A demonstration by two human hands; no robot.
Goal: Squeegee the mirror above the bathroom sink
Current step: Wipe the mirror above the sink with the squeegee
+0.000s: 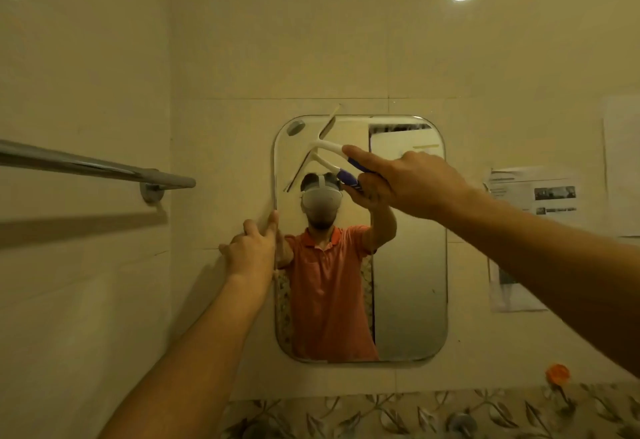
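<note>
Our right hand (pixel 408 182) grips the white, blue-handled plastic squeegee (pixel 327 148), blade at the rounded wall mirror's (pixel 408 283) top edge, seemingly to start a stroke; our left hand (pixel 252 248), fingers relaxed, steadies its left edge.

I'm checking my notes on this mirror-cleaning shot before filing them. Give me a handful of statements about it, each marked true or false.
1. The right hand grips the squeegee by its handle. True.
2. The squeegee's blade is at the bottom of the mirror. False: it is at the top left corner, with its tip past the upper edge.
3. The left hand rests at the mirror's left edge. True.
4. The towel bar is on the wall to the right of the mirror. False: it is to the left.
5. Papers hang on the wall to the right of the mirror. True.
</note>
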